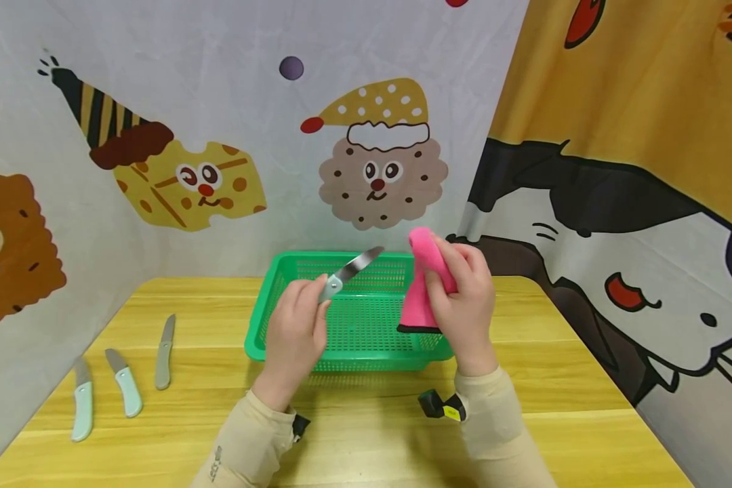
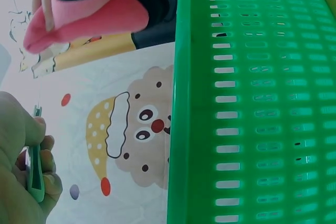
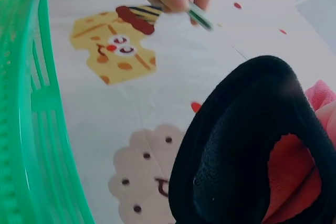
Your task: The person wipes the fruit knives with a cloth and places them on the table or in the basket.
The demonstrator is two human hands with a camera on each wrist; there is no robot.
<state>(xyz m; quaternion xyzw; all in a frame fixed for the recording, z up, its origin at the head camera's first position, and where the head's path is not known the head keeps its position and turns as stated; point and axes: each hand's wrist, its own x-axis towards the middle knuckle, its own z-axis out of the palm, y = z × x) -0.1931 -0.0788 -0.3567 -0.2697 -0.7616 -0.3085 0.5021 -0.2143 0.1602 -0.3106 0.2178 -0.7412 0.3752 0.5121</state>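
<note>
My left hand (image 1: pixel 294 332) pinches the pale green handle of a folding knife (image 1: pixel 358 264), blade out and pointing up to the right. In the left wrist view the slotted handle (image 2: pixel 35 174) shows between thumb and fingers. My right hand (image 1: pixel 466 298) grips a pink fabric sleeve (image 1: pixel 418 308) with a black hem. The right wrist view looks into its black-lined opening (image 3: pixel 231 129), with pink cloth deeper inside. Both hands are raised over the green plastic basket (image 1: pixel 257 325), and the knife and sleeve are apart. The sleeve's far side is hidden.
Three more knives with their blades out lie on the left of the wooden table: one pale green knife (image 1: pixel 82 407), a second pale green knife (image 1: pixel 128 393) and a greyer knife (image 1: pixel 163 359). Behind the table hangs a printed curtain (image 1: pixel 219 41).
</note>
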